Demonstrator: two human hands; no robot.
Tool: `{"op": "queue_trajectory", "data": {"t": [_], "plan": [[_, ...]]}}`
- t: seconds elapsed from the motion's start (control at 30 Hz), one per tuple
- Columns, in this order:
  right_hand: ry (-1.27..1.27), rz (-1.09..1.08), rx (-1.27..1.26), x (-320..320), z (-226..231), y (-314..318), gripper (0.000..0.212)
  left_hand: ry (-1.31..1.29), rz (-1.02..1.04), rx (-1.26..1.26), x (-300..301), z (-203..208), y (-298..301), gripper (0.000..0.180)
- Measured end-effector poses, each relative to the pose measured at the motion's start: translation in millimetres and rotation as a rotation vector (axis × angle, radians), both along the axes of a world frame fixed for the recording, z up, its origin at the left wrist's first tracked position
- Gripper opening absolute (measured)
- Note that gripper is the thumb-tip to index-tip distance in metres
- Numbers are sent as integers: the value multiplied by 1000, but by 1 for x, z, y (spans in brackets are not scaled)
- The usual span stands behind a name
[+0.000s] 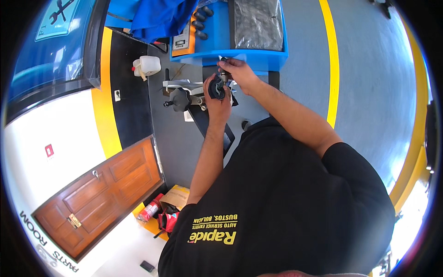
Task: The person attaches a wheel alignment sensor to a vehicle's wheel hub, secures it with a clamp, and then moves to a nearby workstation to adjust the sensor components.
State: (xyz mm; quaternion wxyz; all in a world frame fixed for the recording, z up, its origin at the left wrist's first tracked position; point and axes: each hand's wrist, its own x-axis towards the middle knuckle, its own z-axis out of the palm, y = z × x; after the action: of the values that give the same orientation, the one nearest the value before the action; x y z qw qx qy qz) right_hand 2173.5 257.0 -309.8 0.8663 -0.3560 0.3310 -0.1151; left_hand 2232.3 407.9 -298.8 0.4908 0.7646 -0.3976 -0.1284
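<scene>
My left hand (218, 107) is wrapped round a dark, curved part (216, 87) with a rounded hollow in it; its exact kind I cannot make out. Just above and to the right, my right hand (241, 75) pinches a short metal, rod-like piece (224, 77) that meets the dark part. Both hands are close together, in front of the blue machine cabinet (217, 56). Beside my left hand, a grey rounded housing (180, 99) with a dark handle sits near a light metal arm. My fingers hide much of what I hold.
On the cabinet are several black knob-like pieces (200, 25), a plastic-covered panel (258, 25) and blue cloth (159, 18). A white jug (148, 66) stands by the wall at left. A fire extinguisher (150, 210) and cardboard box (176, 197) lie near the wooden door (104, 191).
</scene>
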Motion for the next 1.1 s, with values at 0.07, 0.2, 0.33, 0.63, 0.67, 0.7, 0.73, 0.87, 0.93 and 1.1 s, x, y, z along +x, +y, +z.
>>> {"op": "queue_trajectory", "data": {"t": [0.07, 0.2, 0.33, 0.63, 0.67, 0.7, 0.73, 0.87, 0.93, 1.1], "plan": [[0, 11, 11, -3, 1, 0, 34, -21, -16, -9, 1, -2, 0, 50], [-31, 21, -5, -7, 3, -1, 32, -12, -23, 10, 6, -9, 4, 53], [-38, -37, -3, -5, 5, 1, 30, 61, -42, -30, 10, -13, -3, 57], [17, 8, -143, -6, 0, 3, 34, -454, -295, 109, -27, 110, 61, 55], [23, 15, -154, -6, 0, 2, 34, -545, -201, 73, -13, 131, 68, 58], [31, 25, -162, -6, 0, 1, 34, -575, -79, -24, 3, 149, 71, 61], [39, 41, -172, -7, 0, 2, 34, -449, 86, -48, 19, 164, 75, 65], [9, 27, -98, -9, 3, 5, 33, -775, -147, 264, 78, 177, 54, 65], [3, 19, -101, -9, 5, 6, 33, -951, -329, 339, 92, 166, 47, 65], [1, 29, -137, -6, 2, 3, 33, -1012, -303, 462, 99, 149, 46, 65]]}}
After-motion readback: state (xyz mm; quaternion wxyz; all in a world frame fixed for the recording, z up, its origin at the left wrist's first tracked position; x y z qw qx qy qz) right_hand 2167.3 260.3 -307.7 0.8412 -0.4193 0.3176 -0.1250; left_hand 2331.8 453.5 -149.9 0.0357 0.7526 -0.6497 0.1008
